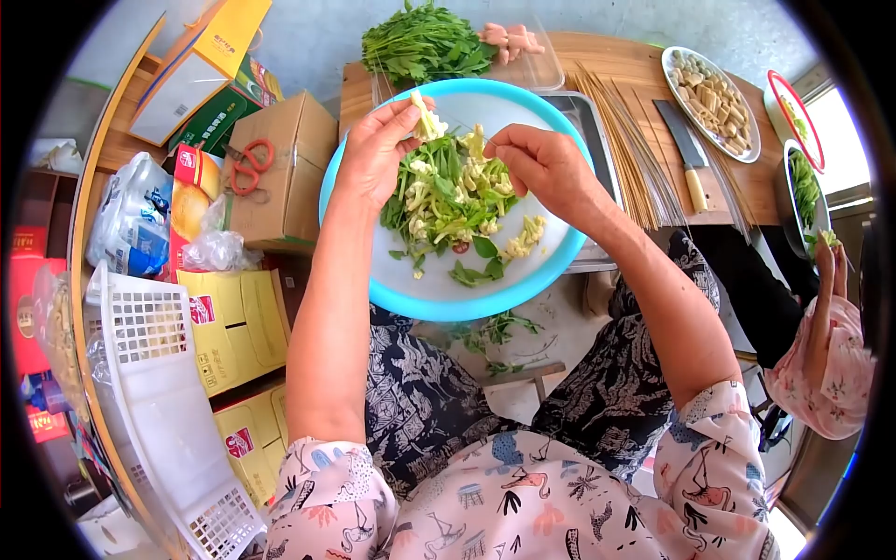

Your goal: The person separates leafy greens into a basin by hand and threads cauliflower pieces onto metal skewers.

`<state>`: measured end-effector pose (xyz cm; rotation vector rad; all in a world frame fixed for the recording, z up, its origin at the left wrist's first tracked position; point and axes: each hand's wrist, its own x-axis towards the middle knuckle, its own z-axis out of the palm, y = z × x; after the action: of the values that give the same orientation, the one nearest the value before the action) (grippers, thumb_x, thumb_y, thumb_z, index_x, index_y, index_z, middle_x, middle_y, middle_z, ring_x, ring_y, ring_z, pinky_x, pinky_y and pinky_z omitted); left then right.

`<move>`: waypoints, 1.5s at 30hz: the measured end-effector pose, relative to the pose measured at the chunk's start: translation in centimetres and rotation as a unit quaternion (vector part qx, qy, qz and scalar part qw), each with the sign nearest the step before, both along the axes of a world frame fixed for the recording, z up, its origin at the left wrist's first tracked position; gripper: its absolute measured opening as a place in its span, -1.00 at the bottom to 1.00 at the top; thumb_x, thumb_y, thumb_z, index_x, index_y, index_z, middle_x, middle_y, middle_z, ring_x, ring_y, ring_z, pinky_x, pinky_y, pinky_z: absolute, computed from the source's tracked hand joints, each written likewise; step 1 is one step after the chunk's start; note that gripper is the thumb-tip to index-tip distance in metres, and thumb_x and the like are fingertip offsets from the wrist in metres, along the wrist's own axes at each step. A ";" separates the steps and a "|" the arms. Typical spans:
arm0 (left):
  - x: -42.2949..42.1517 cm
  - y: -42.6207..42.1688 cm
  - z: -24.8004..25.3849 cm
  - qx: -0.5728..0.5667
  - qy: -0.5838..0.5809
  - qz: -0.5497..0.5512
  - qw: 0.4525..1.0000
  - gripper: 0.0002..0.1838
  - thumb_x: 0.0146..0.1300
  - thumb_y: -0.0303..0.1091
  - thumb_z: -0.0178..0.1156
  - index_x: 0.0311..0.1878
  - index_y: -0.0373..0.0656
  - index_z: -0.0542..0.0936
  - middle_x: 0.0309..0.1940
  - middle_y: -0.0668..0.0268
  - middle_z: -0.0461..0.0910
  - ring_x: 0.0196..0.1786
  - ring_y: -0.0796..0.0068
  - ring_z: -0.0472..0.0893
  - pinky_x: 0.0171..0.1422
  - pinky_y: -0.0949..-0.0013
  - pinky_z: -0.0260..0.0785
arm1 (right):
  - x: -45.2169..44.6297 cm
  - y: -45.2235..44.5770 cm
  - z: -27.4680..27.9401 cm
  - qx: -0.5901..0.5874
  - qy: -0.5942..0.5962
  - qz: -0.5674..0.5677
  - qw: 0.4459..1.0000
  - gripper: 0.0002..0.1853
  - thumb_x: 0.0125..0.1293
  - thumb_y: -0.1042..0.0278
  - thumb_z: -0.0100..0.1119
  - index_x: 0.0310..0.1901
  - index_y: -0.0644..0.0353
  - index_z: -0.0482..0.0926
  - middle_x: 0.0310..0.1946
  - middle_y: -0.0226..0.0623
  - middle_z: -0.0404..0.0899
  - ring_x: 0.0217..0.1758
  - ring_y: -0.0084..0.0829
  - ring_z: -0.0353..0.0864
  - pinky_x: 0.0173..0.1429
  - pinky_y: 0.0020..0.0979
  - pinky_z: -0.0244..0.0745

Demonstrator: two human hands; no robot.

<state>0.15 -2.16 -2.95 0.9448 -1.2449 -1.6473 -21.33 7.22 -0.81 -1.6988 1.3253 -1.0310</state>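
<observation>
Over a large blue-rimmed basin [338, 233], my left hand [378, 149] pinches a pale cauliflower floret [427, 119] between thumb and fingers. My right hand [546, 163] hovers on the basin's other side, its thumb and fingertips pressed together. Whether it pinches a thin skewer or something else is too fine to make out. A yellowish floret [474, 142] shows just left of those fingertips. Below both hands, cauliflower pieces and cut green stems [434, 201] are heaped in the basin. Loose green leaves [481, 263] and another floret [525, 238] lie nearer me.
Behind the basin sit leafy greens [425, 42] and pink sausage pieces [511, 42]. Bamboo skewers [621, 140], a cleaver [681, 145] and a plate of skewered food [714, 103] are to the right. Red-handled scissors [249, 166] rest by a cardboard box [289, 177]. A co-worker's hands [826, 280] hold greens.
</observation>
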 end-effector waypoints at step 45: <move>-0.3 0.4 -0.6 -0.142 -0.094 0.042 0.984 -0.73 0.41 -0.31 0.05 -0.02 -0.27 0.62 -0.17 0.36 0.61 -0.12 0.64 0.52 0.05 0.48 0.35 | 0.3 0.3 0.2 0.012 0.027 -0.009 1.000 -0.82 0.31 0.44 0.01 -0.24 0.29 0.61 -0.64 -0.26 0.50 -0.62 -0.49 0.44 -0.47 -0.39 0.37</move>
<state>-0.18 -1.77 -3.52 0.9752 -1.5006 -1.2953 -21.06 7.52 -0.60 -1.7105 1.3841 -0.9812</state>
